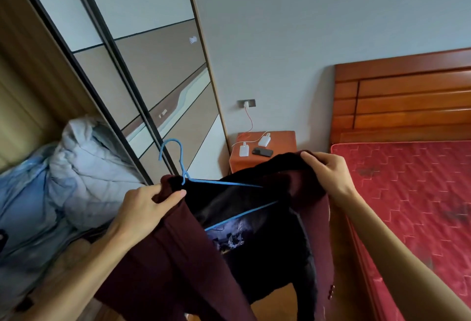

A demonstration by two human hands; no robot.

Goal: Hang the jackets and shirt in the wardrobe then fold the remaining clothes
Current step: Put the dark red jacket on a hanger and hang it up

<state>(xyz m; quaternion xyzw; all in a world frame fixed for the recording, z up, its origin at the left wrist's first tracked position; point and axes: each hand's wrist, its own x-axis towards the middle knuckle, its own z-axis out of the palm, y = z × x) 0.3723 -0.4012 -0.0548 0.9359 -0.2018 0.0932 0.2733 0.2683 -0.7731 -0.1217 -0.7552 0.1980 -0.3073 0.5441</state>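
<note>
A dark maroon jacket [163,264] with a black lining hangs open in front of me. A blue wire hanger [178,165] sits inside it, its hook sticking up above the collar. My left hand [145,208] grips the jacket's left shoulder near the hanger's neck. My right hand [328,170] pinches the right shoulder fabric and holds it up. The open wardrobe [30,86] is at the left, with a pale grey puffer jacket [86,167] and a blue garment [23,193] inside.
Sliding wardrobe doors [132,71] stand just behind the hanger. An orange bedside table [285,139] holds chargers and a phone [262,152]. A bed with a red mattress [413,193] and wooden headboard [407,101] fills the right side.
</note>
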